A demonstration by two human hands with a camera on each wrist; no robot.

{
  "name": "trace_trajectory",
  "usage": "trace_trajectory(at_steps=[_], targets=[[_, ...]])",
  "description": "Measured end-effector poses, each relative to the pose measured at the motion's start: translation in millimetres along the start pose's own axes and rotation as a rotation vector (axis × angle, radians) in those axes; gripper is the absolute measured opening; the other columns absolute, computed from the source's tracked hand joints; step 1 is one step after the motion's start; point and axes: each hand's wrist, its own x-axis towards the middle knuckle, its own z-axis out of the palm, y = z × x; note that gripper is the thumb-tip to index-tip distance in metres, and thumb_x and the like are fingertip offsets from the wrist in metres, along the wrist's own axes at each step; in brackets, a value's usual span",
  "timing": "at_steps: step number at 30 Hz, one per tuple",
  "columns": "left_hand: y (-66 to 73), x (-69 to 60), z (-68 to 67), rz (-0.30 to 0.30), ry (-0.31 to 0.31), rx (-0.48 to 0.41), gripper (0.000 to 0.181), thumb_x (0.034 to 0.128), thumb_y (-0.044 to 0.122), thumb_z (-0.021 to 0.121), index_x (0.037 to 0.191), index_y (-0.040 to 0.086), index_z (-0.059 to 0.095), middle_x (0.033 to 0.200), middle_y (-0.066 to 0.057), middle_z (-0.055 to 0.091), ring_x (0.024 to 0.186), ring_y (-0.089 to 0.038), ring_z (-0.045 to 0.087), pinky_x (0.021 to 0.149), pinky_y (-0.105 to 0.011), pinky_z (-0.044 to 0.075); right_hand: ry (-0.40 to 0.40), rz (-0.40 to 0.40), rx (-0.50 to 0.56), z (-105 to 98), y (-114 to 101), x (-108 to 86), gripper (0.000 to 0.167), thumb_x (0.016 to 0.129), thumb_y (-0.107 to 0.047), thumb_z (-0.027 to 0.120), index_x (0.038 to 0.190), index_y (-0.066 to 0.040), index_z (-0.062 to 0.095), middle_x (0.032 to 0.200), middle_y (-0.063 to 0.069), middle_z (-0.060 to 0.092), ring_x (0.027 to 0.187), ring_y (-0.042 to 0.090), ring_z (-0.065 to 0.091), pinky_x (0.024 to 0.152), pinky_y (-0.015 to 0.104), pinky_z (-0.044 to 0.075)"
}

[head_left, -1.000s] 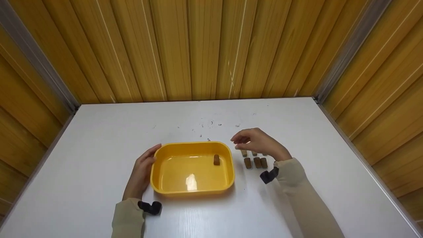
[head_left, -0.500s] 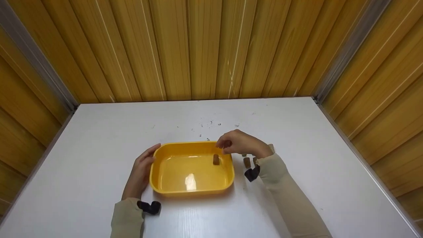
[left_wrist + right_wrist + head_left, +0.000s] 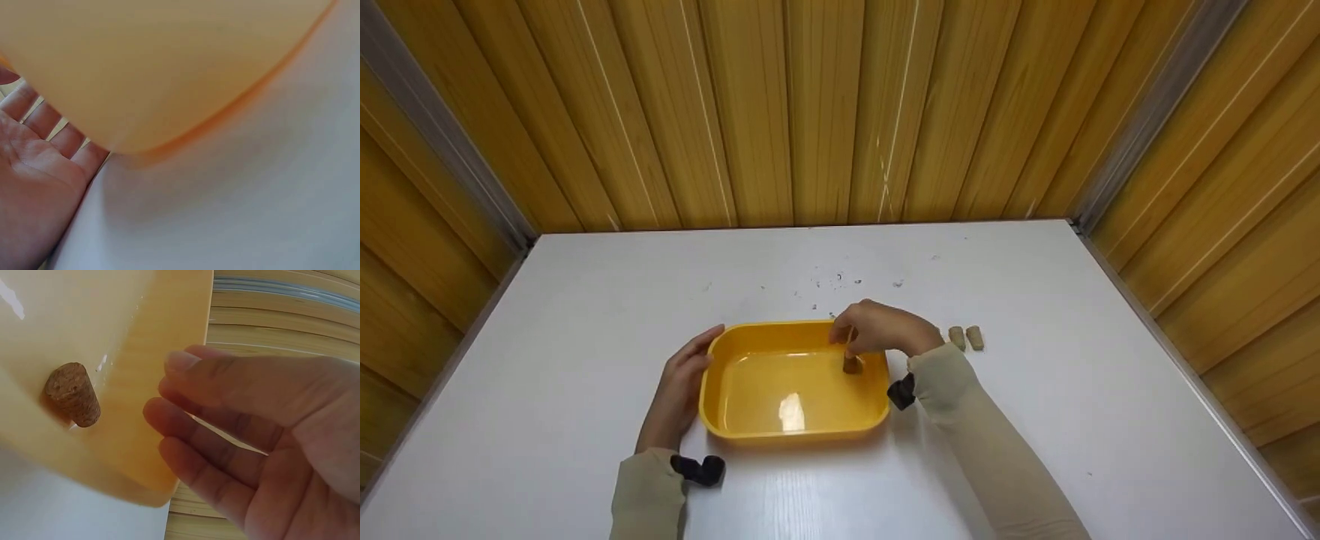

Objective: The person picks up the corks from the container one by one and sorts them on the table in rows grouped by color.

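Note:
A yellow plastic tray (image 3: 780, 435) with rounded corners stands on the white table, in the head view. My left hand (image 3: 682, 386) rests against its left side, fingers laid along the outer wall. In the left wrist view, several fingers (image 3: 70, 138) run straight out behind the wall. One brown cork stopper (image 3: 73, 394) lies inside the tray, close to the right end. My right hand (image 3: 881, 328) reaches over the tray's far right corner above this cork. Its fingers are loosely bent and hold nothing, in the right wrist view; the cork is apart from them.
Two paler cork stoppers (image 3: 965, 338) lie on the table right of my right wrist. The sleeve hides the spot nearer to me. Small dark marks (image 3: 838, 279) dot the white table (image 3: 660, 277) beyond the tray. Wood-patterned walls (image 3: 817, 112) enclose the back and sides.
My right hand has moved left and slightly down, from above the loose corks to over the cork inside the tray. The sleeve now covers the nearer corks. Left hand and tray stay put.

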Motion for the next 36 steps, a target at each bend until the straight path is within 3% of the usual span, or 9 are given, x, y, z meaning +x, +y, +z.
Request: trace_trajectory(at_steps=[5,10,27,36], targets=[[0.4,-0.2,0.8,0.0,-0.003,-0.004,0.05,0.0937,0.005,0.039,0.143,0.011,0.044,0.149,0.0,0.042,0.135,-0.015,0.044,0.106,-0.022,0.042,-0.033,0.07,-0.064,4.6,-6.6,6.2,0.033,0.082,-0.004,0.071,0.115,-0.008,0.07,0.113,0.008,0.068,0.105,0.021,0.054,0.096,0.039,0.049],[0.3,-1.0,-0.2,-0.01,-0.006,0.015,0.051,0.0945,0.005,0.038,0.145,0.011,0.042,0.149,0.001,0.042,0.136,-0.015,0.043,0.106,-0.023,0.043,-0.065,0.104,-0.108,10.3,-9.3,10.8,0.033,0.082,-0.005,0.071,0.115,-0.011,0.07,0.112,0.006,0.067,0.103,0.019,0.057,0.093,0.037,0.052],[-0.2,-0.7,0.1,-0.014,0.01,0.031,0.049,0.0945,0.006,0.039,0.143,0.012,0.044,0.149,0.002,0.043,0.136,-0.015,0.042,0.105,-0.021,0.042,-0.113,0.216,-0.129,15.0,-14.7,8.7,0.032,0.083,-0.002,0.069,0.112,-0.017,0.07,0.111,0.0,0.066,0.097,0.018,0.059,0.093,0.041,0.053],[0.1,-0.7,1.4,0.004,0.015,0.026,0.05,0.0942,0.005,0.039,0.143,0.011,0.044,0.148,0.001,0.043,0.134,-0.013,0.045,0.104,-0.02,0.043,-0.158,0.183,-0.131,16.6,-12.3,8.0,0.031,0.082,0.004,0.068,0.107,-0.016,0.071,0.102,-0.002,0.067,0.094,0.016,0.057,0.095,0.039,0.051]])
